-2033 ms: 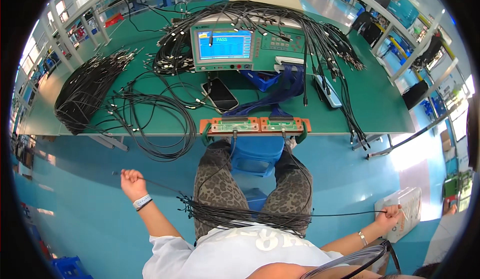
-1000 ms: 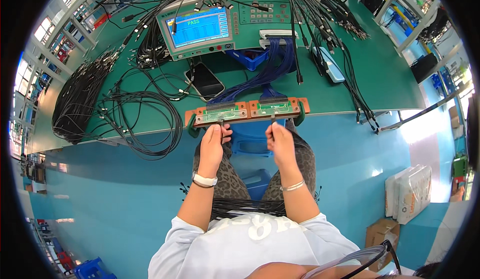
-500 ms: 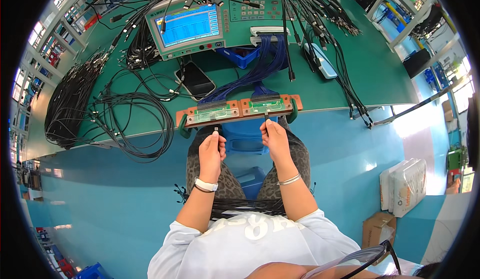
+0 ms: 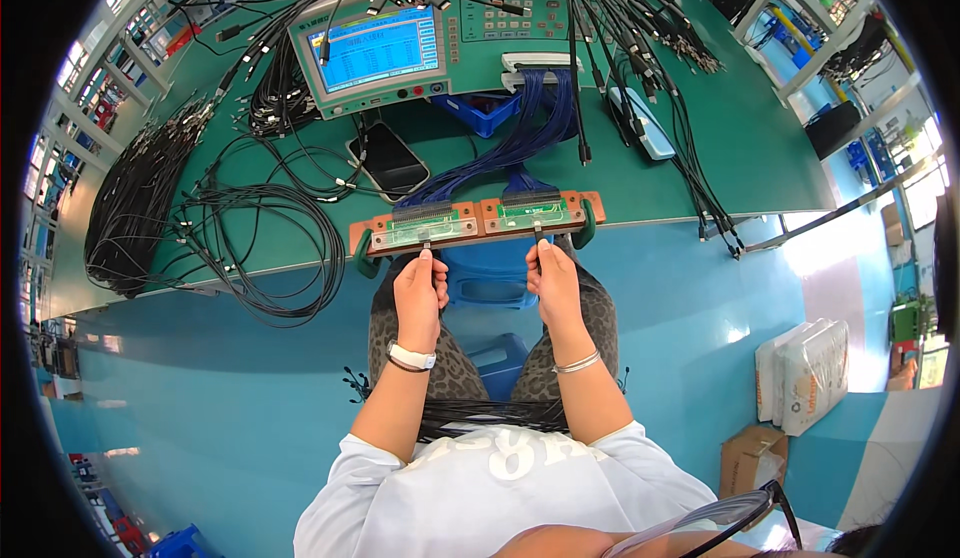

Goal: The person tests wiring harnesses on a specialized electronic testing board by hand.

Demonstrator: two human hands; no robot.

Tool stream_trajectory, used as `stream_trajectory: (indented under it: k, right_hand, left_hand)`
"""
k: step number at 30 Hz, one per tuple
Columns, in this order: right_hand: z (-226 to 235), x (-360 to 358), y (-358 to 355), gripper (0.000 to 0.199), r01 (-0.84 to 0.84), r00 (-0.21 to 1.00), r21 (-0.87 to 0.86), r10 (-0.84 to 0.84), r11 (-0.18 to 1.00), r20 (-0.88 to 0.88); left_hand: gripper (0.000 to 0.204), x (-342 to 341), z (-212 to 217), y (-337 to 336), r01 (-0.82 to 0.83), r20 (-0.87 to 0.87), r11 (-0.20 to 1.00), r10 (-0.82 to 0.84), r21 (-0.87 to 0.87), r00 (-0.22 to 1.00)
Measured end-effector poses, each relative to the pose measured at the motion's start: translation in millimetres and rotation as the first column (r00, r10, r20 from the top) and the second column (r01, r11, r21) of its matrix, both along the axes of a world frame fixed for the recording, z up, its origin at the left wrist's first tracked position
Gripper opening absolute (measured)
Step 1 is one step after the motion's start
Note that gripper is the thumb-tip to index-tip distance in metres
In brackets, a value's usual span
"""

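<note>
My left hand (image 4: 420, 288) is closed in a pinch on a cable connector (image 4: 427, 245), its metal tip up against the front of the left green circuit board (image 4: 430, 226). A second cable connector (image 4: 540, 232) is pinched in my right hand (image 4: 555, 283) and meets the front of the right green circuit board (image 4: 522, 217). Whether either tip is fully seated cannot be made out. Both boards sit on a brown test fixture (image 4: 482, 224) clamped along the table edge. Dark blue wires (image 4: 520, 153) run from it toward a tester with a lit screen (image 4: 372, 53).
Black cable bundles lie at the left (image 4: 150, 193) and hang over the tester to the right (image 4: 690, 168). A loose cable coil (image 4: 270, 248) droops over the table edge. A phone (image 4: 390, 161) lies behind the fixture. More black cables (image 4: 490, 418) rest across my lap.
My left hand has moved up, bringing its connector from a gap below the fixture to the left board. My right hand has shifted very slightly and keeps its connector at the right board.
</note>
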State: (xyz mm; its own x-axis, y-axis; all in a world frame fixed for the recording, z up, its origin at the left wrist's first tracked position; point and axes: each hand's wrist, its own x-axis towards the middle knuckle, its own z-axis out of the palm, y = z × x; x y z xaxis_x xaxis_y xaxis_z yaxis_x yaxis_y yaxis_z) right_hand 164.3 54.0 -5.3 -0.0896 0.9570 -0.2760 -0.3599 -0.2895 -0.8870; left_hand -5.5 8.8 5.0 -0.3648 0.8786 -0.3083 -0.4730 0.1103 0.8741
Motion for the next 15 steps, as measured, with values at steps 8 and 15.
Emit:
stream_trajectory:
  k: [8,15]
  right_hand:
    - [14.3,1.1,6.7,0.03,-0.031,0.999,-0.065,0.029,0.997,-0.027]
    - [14.3,14.6,15.6,0.032,-0.171,0.966,-0.018,0.171,0.985,0.192]
  left_hand:
    - [0.032,-0.1,1.0,-0.7,-0.014,-0.018,1.0,0.014,-0.002,1.0]
    - [0.033,-1.2,6.0,0.4,0.001,-0.004,1.0,-0.001,-0.003,1.0]
